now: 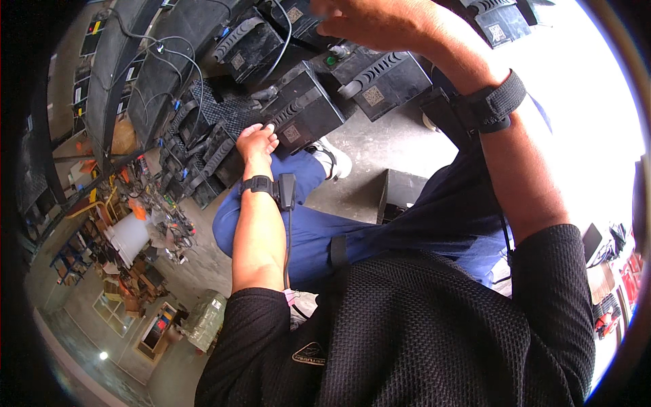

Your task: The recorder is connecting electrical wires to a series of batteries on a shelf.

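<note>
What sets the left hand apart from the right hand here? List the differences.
The left hand rests low on a black battery, fingers curled on its edge; the right hand is raised over the farther batteries, touching nothing plainly. The left hand looks smaller and farther away; the right hand looms large. Both wear black wrist straps.

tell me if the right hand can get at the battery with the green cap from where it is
Probably yes. The right hand hovers open just above the row of black batteries, and the battery with the green cap sits right beneath it with nothing between. The left hand rests on a nearer battery, out of the way.
</note>
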`<control>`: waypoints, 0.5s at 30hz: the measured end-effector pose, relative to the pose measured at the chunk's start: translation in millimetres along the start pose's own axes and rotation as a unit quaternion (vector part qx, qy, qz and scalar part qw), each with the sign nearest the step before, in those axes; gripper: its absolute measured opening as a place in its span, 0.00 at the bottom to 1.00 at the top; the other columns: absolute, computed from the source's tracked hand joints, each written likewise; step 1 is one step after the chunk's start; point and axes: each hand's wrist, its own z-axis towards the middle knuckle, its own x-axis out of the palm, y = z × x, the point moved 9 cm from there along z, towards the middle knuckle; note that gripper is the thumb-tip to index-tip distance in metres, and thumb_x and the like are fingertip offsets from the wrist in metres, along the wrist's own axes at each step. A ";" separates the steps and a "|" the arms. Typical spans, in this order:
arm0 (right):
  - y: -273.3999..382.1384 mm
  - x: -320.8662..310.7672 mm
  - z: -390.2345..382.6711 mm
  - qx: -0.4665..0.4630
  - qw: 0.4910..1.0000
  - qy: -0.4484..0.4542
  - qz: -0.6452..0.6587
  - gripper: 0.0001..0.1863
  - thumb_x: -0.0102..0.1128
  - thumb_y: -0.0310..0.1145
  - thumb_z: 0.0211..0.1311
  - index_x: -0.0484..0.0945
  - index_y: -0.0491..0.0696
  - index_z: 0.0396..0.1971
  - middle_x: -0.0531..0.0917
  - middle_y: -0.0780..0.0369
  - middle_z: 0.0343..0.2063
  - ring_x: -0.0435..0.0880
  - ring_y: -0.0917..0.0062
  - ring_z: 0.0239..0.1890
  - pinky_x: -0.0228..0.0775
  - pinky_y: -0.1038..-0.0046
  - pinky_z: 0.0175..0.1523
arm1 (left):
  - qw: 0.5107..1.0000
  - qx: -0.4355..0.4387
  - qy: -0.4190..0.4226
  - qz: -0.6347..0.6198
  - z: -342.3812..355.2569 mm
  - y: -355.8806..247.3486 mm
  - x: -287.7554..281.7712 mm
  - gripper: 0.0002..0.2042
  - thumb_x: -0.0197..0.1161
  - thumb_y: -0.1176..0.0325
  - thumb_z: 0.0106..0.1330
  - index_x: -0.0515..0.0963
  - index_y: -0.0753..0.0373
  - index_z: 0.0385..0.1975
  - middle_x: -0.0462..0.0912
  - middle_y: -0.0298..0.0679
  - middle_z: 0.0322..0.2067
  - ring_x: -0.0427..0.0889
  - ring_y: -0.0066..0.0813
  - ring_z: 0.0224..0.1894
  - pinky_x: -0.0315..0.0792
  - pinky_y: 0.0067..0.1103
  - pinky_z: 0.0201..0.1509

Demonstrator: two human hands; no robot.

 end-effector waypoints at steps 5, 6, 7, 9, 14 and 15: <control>-4.4 -2.2 -2.8 0.011 1.000 0.005 0.003 0.09 0.61 0.36 0.56 0.80 0.44 0.28 0.83 0.51 0.23 0.85 0.54 0.30 0.77 0.58 0.36 | 0.999 -0.008 -0.042 -0.020 -7.7 0.8 2.8 0.18 0.70 0.79 0.58 0.74 0.69 0.48 0.82 0.44 0.31 0.82 0.31 0.23 0.78 0.22 0.22; -5.9 -1.7 -3.1 0.018 1.000 0.009 0.003 0.09 0.61 0.35 0.56 0.80 0.44 0.28 0.83 0.51 0.23 0.85 0.54 0.30 0.77 0.58 0.37 | 0.999 -0.008 -0.042 -0.020 -7.9 0.0 1.8 0.18 0.70 0.79 0.58 0.74 0.69 0.48 0.82 0.44 0.31 0.82 0.31 0.23 0.78 0.22 0.22; -5.6 -2.1 -3.6 0.019 1.000 0.009 0.003 0.09 0.61 0.35 0.56 0.80 0.44 0.28 0.83 0.51 0.23 0.85 0.54 0.30 0.77 0.58 0.37 | 0.999 -0.006 -0.041 -0.012 -7.6 -0.7 -0.1 0.18 0.70 0.79 0.58 0.75 0.69 0.47 0.82 0.44 0.31 0.81 0.31 0.23 0.78 0.22 0.22; -1.7 -4.1 -3.7 0.002 1.000 0.001 -0.005 0.09 0.60 0.35 0.56 0.80 0.44 0.28 0.83 0.51 0.23 0.85 0.54 0.30 0.77 0.57 0.36 | 0.999 -0.004 -0.039 -0.003 -7.6 -0.5 -0.6 0.17 0.70 0.79 0.58 0.75 0.69 0.47 0.82 0.44 0.31 0.81 0.31 0.23 0.78 0.22 0.22; -2.1 -7.8 -4.9 0.004 1.000 -0.005 -0.006 0.09 0.59 0.35 0.56 0.81 0.44 0.27 0.83 0.51 0.24 0.85 0.55 0.30 0.78 0.58 0.36 | 0.999 -0.010 -0.031 -0.018 -5.7 3.4 0.7 0.19 0.69 0.78 0.59 0.76 0.67 0.50 0.83 0.46 0.35 0.83 0.39 0.32 0.82 0.34 0.35; -0.9 -7.3 -4.8 0.000 1.000 -0.002 -0.015 0.10 0.59 0.35 0.56 0.81 0.44 0.27 0.83 0.51 0.24 0.86 0.55 0.30 0.78 0.59 0.36 | 0.999 -0.008 -0.032 -0.018 -4.6 4.0 -0.6 0.19 0.69 0.78 0.59 0.76 0.67 0.50 0.83 0.46 0.35 0.83 0.39 0.32 0.82 0.34 0.35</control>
